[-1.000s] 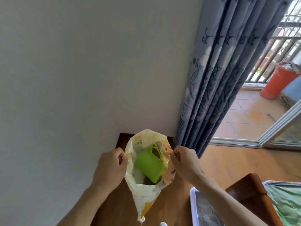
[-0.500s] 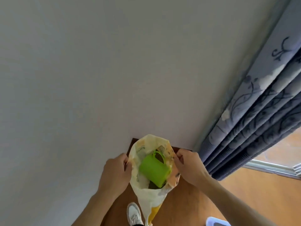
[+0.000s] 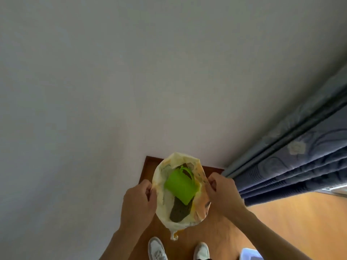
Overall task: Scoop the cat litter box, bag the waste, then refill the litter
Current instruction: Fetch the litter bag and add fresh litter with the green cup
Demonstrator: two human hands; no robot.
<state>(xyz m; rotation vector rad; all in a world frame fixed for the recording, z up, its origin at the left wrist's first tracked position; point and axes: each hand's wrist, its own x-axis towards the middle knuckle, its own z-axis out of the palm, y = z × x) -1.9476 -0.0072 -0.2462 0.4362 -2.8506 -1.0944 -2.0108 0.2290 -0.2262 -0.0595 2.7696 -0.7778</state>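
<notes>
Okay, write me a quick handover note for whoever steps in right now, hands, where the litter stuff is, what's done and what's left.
Left hand: grips the left rim of the litter bag.
Right hand: grips the right rim; together the hands hold the bag's mouth open above the wooden floor.
Inside the bag: a green scoop cup lying on dark litter.
Litter box: only a pale corner shows at the bottom edge, right of the shoes; its contents are out of view.
Done: cannot tell whether scooping or bagging the waste is finished.
Left: probably lift out the cup and refill the box from this bag.
</notes>
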